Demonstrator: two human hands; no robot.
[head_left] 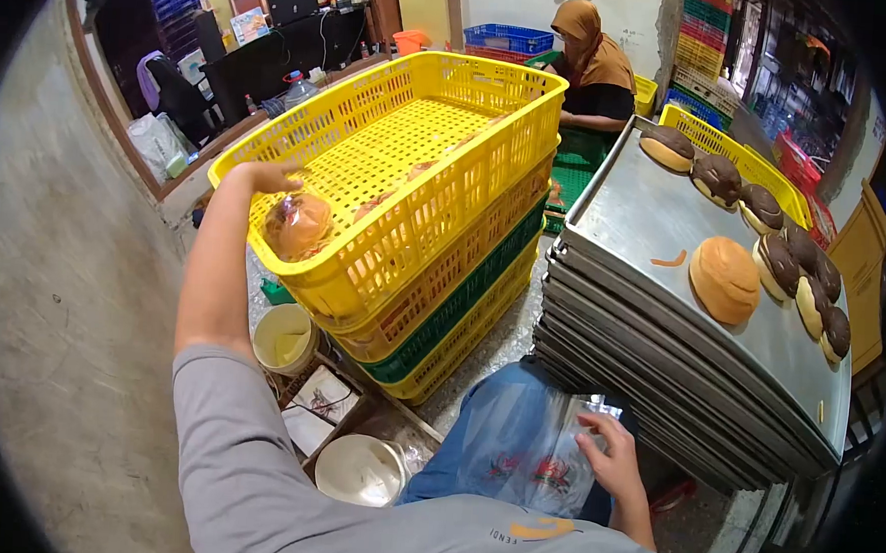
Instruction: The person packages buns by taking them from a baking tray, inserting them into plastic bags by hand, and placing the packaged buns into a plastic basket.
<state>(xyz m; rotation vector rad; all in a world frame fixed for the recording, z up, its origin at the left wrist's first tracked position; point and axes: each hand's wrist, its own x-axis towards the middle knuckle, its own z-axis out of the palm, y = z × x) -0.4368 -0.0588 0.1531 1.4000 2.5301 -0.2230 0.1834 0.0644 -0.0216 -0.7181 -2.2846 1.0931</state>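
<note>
My left hand (266, 176) reaches over the near left corner of a yellow crate (435, 246), fingers stretched out and holding nothing. Just below it, a bun in clear plastic wrap (298, 226) lies inside the crate, and more wrapped buns line the crate's right side, partly hidden by its wall. On my lap, my right hand (612, 456) has its fingers curled at the edge of a clear plastic bag (524, 451) with red print. Right of me, a metal tray (637, 202) carries a plain bun (724, 279) and several chocolate-topped buns (717, 179).
The crate tops a stack of yellow and green crates (461, 318). More trays (619, 356) are piled under the top one. Two white buckets (361, 469) (285, 336) stand by my legs. A co-worker (594, 64) sits behind the crates. A wall (73, 257) rises at left.
</note>
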